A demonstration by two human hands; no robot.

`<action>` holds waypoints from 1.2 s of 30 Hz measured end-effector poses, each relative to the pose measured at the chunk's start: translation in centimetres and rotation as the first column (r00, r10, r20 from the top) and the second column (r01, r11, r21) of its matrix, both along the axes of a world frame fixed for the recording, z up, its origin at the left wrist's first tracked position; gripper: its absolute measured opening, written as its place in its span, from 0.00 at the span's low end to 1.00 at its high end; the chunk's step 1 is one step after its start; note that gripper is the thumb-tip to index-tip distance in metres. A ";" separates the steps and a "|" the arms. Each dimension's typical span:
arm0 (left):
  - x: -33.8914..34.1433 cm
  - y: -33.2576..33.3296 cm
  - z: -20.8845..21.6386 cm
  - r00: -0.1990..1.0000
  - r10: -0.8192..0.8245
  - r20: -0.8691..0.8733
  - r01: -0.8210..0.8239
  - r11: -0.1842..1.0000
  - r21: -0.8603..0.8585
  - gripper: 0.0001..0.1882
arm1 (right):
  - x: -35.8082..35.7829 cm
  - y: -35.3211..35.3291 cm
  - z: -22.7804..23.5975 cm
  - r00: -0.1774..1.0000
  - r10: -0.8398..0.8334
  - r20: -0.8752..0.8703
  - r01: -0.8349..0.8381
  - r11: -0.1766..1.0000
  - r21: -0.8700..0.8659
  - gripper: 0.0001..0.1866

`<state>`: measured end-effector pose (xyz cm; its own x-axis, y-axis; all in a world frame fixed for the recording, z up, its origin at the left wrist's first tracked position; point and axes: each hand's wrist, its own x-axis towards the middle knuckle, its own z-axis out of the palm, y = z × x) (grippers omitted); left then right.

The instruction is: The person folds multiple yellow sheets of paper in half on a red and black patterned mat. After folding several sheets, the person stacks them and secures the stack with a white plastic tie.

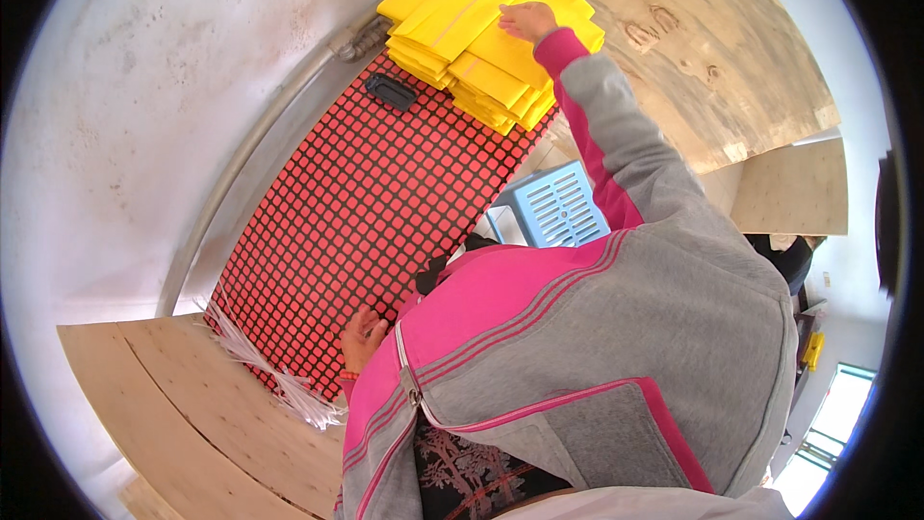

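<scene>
A stack of yellow folded sheets [472, 5], perhaps fabric or bags, lies at the far end of the red-and-black checked tabletop [332, 188]. Reaching out over it, my right hand [527, 21] rests on the top layers, fingers stretched toward the left and nothing visibly gripped. My left hand [364, 337] is close to my body at the tabletop's near edge, its fingers loosely bent and apart, holding nothing I can see. Nearest to it is the bare checked surface. A small black object [391, 91] sits just left of the stack.
White strips [279, 376] hang over the tabletop's left end, beside a wooden board [212, 424]. A pipe [241, 164] runs along the wall behind. Under my right arm stands a light-blue slotted plastic stool [563, 207]. A large plywood panel [693, 48] fills the far right.
</scene>
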<state>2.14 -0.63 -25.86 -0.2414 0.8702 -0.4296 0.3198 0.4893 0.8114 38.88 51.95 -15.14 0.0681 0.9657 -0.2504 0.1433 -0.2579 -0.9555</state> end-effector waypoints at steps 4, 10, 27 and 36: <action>0.5 1.0 0.9 0.999 0.034 0.033 -0.035 0.999 0.028 0.26 | 1.2 4.1 -1.5 0.980 -0.130 -0.153 0.088 0.964 -0.250 0.22; 0.2 -0.5 -2.0 0.982 0.090 0.168 -0.093 0.996 0.007 0.27 | -0.2 6.8 -2.3 0.936 -0.203 -0.289 0.100 0.937 -0.334 0.23; 1.0 5.7 1.3 0.990 0.014 0.140 -0.013 1.000 -0.008 0.23 | 0.8 8.9 -4.5 0.843 -0.074 -0.532 -0.037 0.980 -0.195 0.06; 2.9 23.1 1.8 0.902 -0.030 0.430 0.017 0.999 0.035 0.23 | 1.2 2.2 -3.2 0.789 0.165 -0.592 -0.262 0.962 -0.080 0.15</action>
<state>4.99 22.50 -24.08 -0.0180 0.8873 -0.4608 -0.0526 0.4594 0.8867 40.12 54.18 -18.37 -0.3381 0.8855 -0.3187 -0.3506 -0.4328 -0.8306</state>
